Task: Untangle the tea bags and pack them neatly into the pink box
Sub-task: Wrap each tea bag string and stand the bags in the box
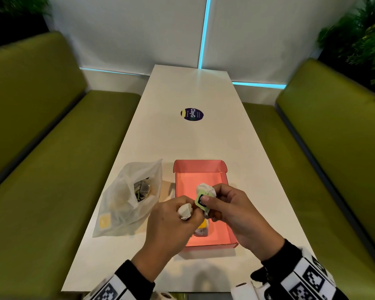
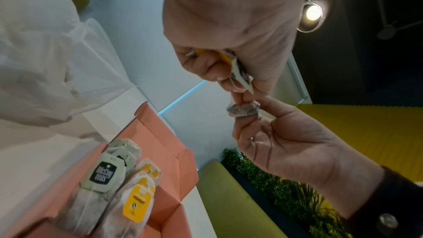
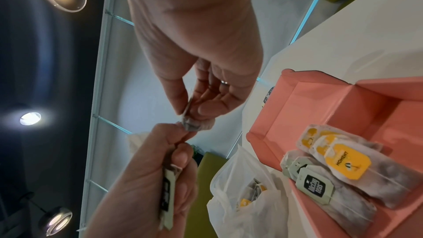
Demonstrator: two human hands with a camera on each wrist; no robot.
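Pink box (image 1: pixel 200 167) rim beneath both hands (image 1: pixel 171 221) — tea bags (image 1: pixel 205 191) pinched, table (image 1: pixel 182 137) beyond

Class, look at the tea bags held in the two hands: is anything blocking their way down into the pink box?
Nothing visible does. Both hands hold the tea bags directly over the open pink box; only packed tea bags occupy its near end.

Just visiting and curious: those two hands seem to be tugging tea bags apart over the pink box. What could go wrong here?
1. The left hand and right hand each pinch a crumpled tea bag; hard pulling might tear the paper and spill tea.
2. A slipped grip could drop one onto the packed tea bags in the pink box, disturbing the neat rows.
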